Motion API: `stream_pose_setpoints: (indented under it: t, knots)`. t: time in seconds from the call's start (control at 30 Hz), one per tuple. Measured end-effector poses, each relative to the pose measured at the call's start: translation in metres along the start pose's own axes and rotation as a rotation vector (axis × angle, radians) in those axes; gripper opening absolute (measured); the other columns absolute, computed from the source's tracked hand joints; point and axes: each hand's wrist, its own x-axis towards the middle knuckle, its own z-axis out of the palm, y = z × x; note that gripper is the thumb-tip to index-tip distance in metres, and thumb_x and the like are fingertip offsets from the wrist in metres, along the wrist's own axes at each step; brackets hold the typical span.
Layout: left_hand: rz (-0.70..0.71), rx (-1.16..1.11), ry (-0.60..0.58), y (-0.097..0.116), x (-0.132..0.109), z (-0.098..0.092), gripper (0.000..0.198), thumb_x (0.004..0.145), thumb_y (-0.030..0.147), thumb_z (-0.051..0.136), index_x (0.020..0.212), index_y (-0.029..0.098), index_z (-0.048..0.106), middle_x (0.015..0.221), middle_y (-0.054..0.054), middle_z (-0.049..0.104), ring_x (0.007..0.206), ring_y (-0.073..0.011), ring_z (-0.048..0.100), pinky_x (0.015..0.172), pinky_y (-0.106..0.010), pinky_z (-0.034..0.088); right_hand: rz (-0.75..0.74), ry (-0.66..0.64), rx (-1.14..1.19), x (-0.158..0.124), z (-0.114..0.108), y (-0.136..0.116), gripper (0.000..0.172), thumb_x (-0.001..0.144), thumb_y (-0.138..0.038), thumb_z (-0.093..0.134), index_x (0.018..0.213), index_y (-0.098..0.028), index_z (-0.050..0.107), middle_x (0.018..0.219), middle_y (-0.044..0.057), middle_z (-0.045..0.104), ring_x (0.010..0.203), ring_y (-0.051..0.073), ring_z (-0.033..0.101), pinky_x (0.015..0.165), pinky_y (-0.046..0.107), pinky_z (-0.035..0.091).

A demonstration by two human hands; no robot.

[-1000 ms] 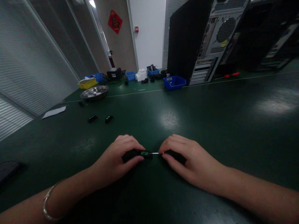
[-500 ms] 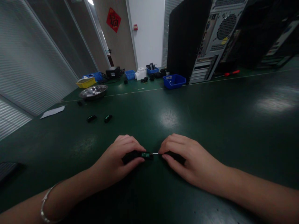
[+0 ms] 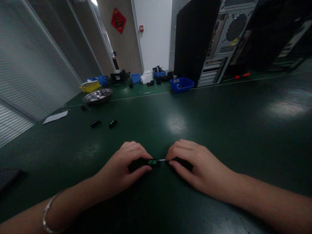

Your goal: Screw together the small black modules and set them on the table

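Observation:
Low over the green table, my left hand (image 3: 130,162) pinches a small black casing with a green circuit board (image 3: 153,162) between thumb and fingers. Facing it, my right hand (image 3: 188,159) is closed on a thin metal rod (image 3: 162,160), whose far end meets the right side of the casing. The rest of the rod is hidden in my right fingers, so its kind cannot be made out. Two similar black pieces, a left one (image 3: 95,123) and a right one (image 3: 112,123), lie on the table beyond my left hand.
A metal bowl (image 3: 97,96) and a yellow tray (image 3: 90,86) stand at the back left. Farther right are a blue bin (image 3: 182,84) and a black computer case (image 3: 195,42). A white sheet (image 3: 55,117) lies at left, a dark keyboard-like object (image 3: 9,180) at the left edge.
Almost nothing differs. The casing in my left hand has shifted very slightly; both hands keep their grip and place.

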Motion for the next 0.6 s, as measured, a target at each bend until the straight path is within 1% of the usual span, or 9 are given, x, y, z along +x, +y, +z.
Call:
stream_pose_setpoints:
  t: [0.2, 0.4, 0.6]
  knots:
    - [0.0, -0.014, 0.003, -0.0004, 0.0, 0.0007, 0.013, 0.093, 0.019, 0.064, 0.105, 0.022, 0.067, 0.099, -0.004, 0.068, 0.095, -0.023, 0.059, 0.085, -0.036, 0.043, -0.031, 0.022, 0.03, -0.0014, 0.0022, 0.0013, 0.014, 0.092, -0.01, 0.056, 0.094, -0.02, 0.067, 0.09, 0.004, 0.067, 0.084, 0.02, 0.061, 0.078, 0.034, 0.05]
    - [0.0, -0.015, 0.003, -0.0009, -0.0006, 0.0007, 0.014, 0.092, 0.018, 0.065, 0.105, 0.022, 0.067, 0.099, -0.004, 0.068, 0.095, -0.0227, 0.059, 0.085, -0.036, 0.042, -0.014, 0.029, 0.057, -0.002, 0.0012, 0.0014, 0.014, 0.092, -0.009, 0.056, 0.093, -0.019, 0.066, 0.09, 0.004, 0.066, 0.085, 0.02, 0.061, 0.075, 0.032, 0.05]
    - [-0.008, -0.012, -0.011, -0.0008, -0.0007, 0.0001, 0.015, 0.093, 0.016, 0.064, 0.106, 0.022, 0.066, 0.099, -0.003, 0.067, 0.094, -0.0221, 0.059, 0.084, -0.036, 0.041, -0.007, 0.054, 0.122, -0.0012, 0.0011, 0.001, 0.014, 0.092, -0.009, 0.057, 0.094, -0.019, 0.066, 0.091, 0.005, 0.067, 0.086, 0.02, 0.062, 0.076, 0.032, 0.05]
